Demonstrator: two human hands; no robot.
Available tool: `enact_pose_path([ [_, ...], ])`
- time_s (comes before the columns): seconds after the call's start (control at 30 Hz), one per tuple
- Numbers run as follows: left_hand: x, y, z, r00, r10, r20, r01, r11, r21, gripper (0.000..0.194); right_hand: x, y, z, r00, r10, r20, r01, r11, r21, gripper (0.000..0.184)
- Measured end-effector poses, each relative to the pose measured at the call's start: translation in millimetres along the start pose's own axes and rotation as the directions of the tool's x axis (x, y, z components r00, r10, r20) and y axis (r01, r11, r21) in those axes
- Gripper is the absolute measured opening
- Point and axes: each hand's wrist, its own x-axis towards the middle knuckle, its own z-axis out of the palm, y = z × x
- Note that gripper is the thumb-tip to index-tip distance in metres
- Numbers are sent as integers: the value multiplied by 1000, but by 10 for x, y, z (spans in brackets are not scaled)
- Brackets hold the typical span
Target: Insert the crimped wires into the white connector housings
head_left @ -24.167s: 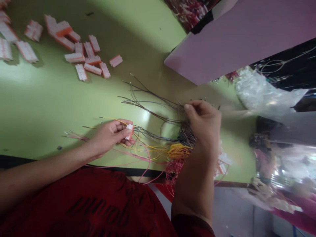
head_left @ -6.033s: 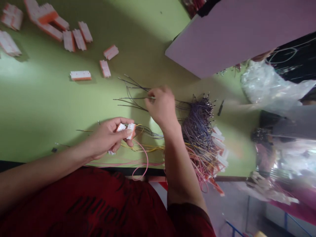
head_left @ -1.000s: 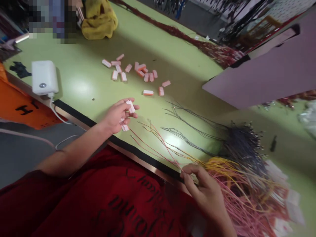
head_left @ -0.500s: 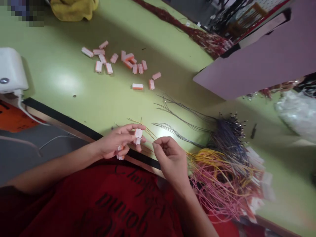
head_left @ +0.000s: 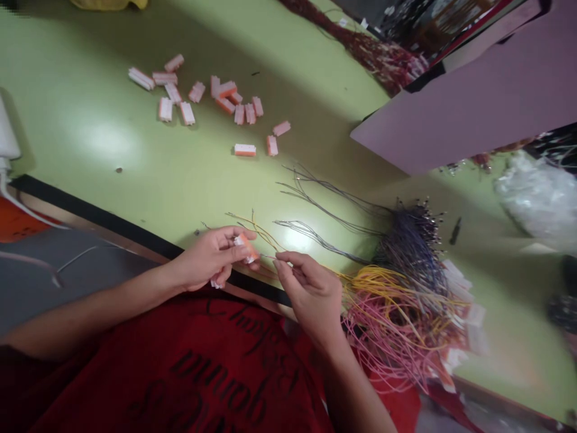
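Between its thumb and fingers, my left hand (head_left: 216,255) grips an orange and white connector housing (head_left: 247,248). Another white and orange piece (head_left: 217,281) shows under its curled lower fingers. My right hand (head_left: 311,288) pinches a thin wire (head_left: 269,257), whose end points at the housing's side; whether it has entered cannot be made out. Yellow wires (head_left: 259,228) lie on the table just beyond both hands. To the right of my right hand spreads a bundle of pink wires (head_left: 387,337) and yellow wires (head_left: 374,279).
Several loose connector housings (head_left: 245,150) are scattered on the green table (head_left: 157,162). Dark wires (head_left: 406,240) fan out at right, beside a clear plastic bag (head_left: 532,192). A pink panel (head_left: 451,114) stands behind them. A white device (head_left: 6,132) sits at the left edge.
My left hand has turned the housing so its orange side now shows. My right hand has brought the wire end closer to it. The whole view has shifted slightly.
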Motion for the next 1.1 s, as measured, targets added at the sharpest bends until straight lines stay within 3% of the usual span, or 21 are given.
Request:
enact_pose_path([
  [0.3, -14, 7, 67, 999, 20, 51, -15, 995, -104, 45, -12, -28, 0, 999, -36, -19, 36, 999, -9, 18],
  [0.4, -9, 2, 77, 998, 33, 49, -27, 992, -125, 53, -15, -53, 3, 998, 62, 30, -64, 996, 59, 18],
  [0.57, 6, -20, 84, 998, 1, 68, 6, 995, -98, 41, -13, -86, 39, 959, 253, 126, -277, 931, 239, 16],
  [0.77, 18, -19, 101, 998, 23, 60, -18, 997, -80, 39, 19, -48, 59, 920, 358, 163, -387, 895, 220, 15],
  [0.97, 4, -3, 147, 988, 153, -27, -152, 987, 55, 34, 42, -30, 120, 852, 443, 279, -523, 737, 428, 15],
  [1.1, -5, 12, 181, 981, 179, -70, -171, 978, 116, 34, 21, -31, 160, 857, 430, 283, -515, 724, 459, 16],
])
